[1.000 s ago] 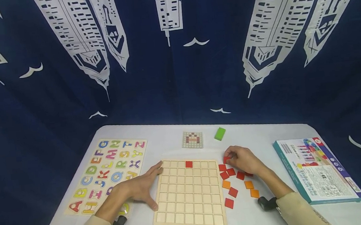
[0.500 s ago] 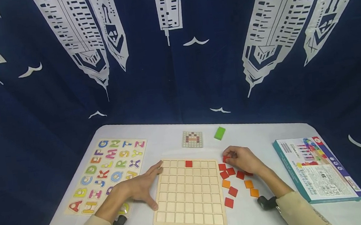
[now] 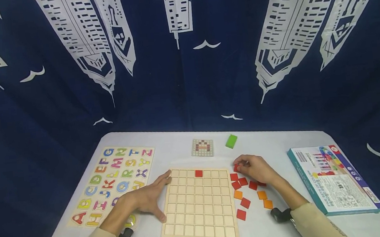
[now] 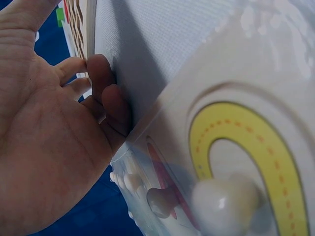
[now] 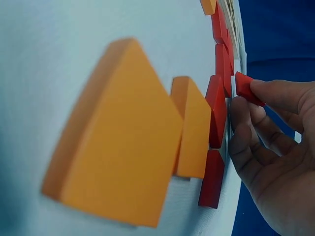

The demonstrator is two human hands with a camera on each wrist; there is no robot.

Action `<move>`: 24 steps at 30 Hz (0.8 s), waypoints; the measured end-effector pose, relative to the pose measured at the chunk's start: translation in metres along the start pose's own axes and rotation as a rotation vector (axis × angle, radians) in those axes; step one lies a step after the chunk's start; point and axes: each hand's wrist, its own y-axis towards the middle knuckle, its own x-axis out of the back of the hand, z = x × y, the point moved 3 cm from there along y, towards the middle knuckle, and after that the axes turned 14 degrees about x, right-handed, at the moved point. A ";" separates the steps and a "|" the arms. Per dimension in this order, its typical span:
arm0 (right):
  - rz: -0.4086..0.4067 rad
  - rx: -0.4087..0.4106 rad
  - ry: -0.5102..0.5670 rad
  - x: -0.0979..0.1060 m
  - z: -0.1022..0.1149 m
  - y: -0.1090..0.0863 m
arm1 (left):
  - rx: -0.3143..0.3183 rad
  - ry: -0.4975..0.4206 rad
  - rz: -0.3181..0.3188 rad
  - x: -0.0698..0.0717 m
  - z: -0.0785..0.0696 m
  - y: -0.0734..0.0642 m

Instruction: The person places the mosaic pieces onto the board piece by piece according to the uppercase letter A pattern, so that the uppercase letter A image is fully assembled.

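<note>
My left hand [image 3: 146, 198] spreads along the left side of a wooden grid board [image 3: 199, 206], thumb and fingers touching its edge. In the left wrist view the palm [image 4: 44, 132] shows with relaxed fingers. A single red square tile [image 3: 199, 173] sits in the board's top row. Just right of the board's top corner, my right hand [image 3: 258, 170] pinches another red tile [image 5: 244, 88] between thumb and fingers. Loose red tiles [image 3: 245, 203] and orange tiles [image 3: 262, 195] lie below that hand, some partly hidden by it.
An alphabet puzzle board [image 3: 123, 174] lies left, partly under the left forearm. A pattern card [image 3: 202, 147] and a green block [image 3: 231, 141] lie beyond the grid board. The teal-edged box [image 3: 337, 180] is at the right. A patterned dark blue cloth [image 3: 186, 80] hangs behind the table.
My right hand has shifted very slightly left with the pinched red tile. The left hand stays at the board's edge.
</note>
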 end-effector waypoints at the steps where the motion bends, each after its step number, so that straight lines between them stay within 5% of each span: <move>1: -0.003 0.000 0.003 0.000 0.000 0.000 | 0.000 0.000 0.000 0.000 0.000 0.000; 24: -0.010 -0.034 0.115 -0.001 0.017 0.004 | 0.002 0.014 -0.007 -0.001 0.000 0.000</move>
